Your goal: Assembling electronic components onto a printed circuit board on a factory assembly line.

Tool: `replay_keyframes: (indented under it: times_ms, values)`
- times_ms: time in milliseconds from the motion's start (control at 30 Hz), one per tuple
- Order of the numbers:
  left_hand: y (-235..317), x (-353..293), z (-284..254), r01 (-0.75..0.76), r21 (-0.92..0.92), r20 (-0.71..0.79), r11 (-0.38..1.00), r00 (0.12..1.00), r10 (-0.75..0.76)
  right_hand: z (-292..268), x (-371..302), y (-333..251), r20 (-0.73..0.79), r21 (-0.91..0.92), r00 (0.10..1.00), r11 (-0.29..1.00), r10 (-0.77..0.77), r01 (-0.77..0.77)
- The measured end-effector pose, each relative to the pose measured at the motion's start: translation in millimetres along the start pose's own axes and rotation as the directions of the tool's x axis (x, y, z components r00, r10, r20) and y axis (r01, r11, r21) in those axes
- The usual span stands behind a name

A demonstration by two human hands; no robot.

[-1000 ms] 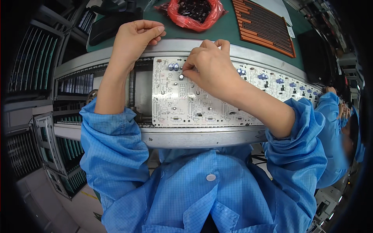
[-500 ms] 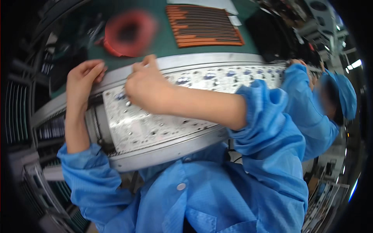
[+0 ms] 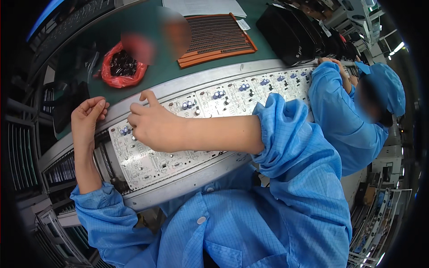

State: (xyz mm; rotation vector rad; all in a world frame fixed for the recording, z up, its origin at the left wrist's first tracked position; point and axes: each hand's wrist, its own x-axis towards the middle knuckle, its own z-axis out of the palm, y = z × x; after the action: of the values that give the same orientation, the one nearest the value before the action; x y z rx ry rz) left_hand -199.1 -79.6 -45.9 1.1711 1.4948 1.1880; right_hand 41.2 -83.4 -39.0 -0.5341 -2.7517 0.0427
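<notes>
My left hand (image 3: 90, 115) is at the left end of the conveyor, over its far rail. Its thumb and forefinger are pressed together; I cannot make out anything between them. Over the leftmost white circuit board (image 3: 147, 172) is my right hand (image 3: 154, 125), back upward. Its forefinger is bent outward toward the far rail, while the other fingers curl under, their tips hidden. A row of joined boards with blue and black capacitors (image 3: 219, 94) runs rightward. Beyond the rail sits a red plastic bag (image 3: 120, 81), its top open on small black parts (image 3: 123, 63).
Metal conveyor rails (image 3: 192, 87) border the boards. On the green mat (image 3: 163, 71) lie an orange-edged rack of dark strips (image 3: 219, 38) and white papers (image 3: 205, 6). Black bins (image 3: 290, 35) stand farther right. A co-worker in blue (image 3: 346, 120) is at the right. Blurred patches cover part of the bag.
The view has shifted, so the bag, rack and boards appear lower and farther left. My right forefinger now stands apart from the curled fingers. My left hand keeps its pinch.
</notes>
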Motion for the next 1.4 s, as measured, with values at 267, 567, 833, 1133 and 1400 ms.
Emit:
replay_keyframes:
  times_ms: [267, 567, 833, 1133, 1400]
  values:
    - [-5.8, -9.7, -12.3, 0.028, -0.006, -0.055, 1.0, 0.998, -0.028, -165.9, -54.5, 135.1, -0.361, -0.08, 0.636, 0.657, 0.682, -0.75]
    - [13.3, -12.3, -2.8, 0.01, 0.056, -0.084, 0.998, 0.996, -0.005, -198.7, -291.4, 376.5, -0.073, -0.276, 0.248, 0.22, 0.966, -0.936]
    - [8.9, -7.5, -7.8, 0.02, 0.09, -0.119, 0.996, 0.993, -0.009, -165.5, -302.4, 404.5, 0.03, -0.481, 0.214, 0.201, 0.976, -0.853]
    - [2.6, -5.0, -3.5, 0.033, 0.126, -0.074, 0.992, 0.997, -0.024, -156.2, -309.0, 406.1, -0.001, -0.183, 0.144, 0.141, 0.99, -0.973]
    - [3.5, -6.7, -4.7, 0.033, 0.131, -0.067, 0.991, 0.997, -0.025, -158.6, -302.9, 395.6, -0.032, -0.161, 0.248, 0.24, 0.968, -0.957]
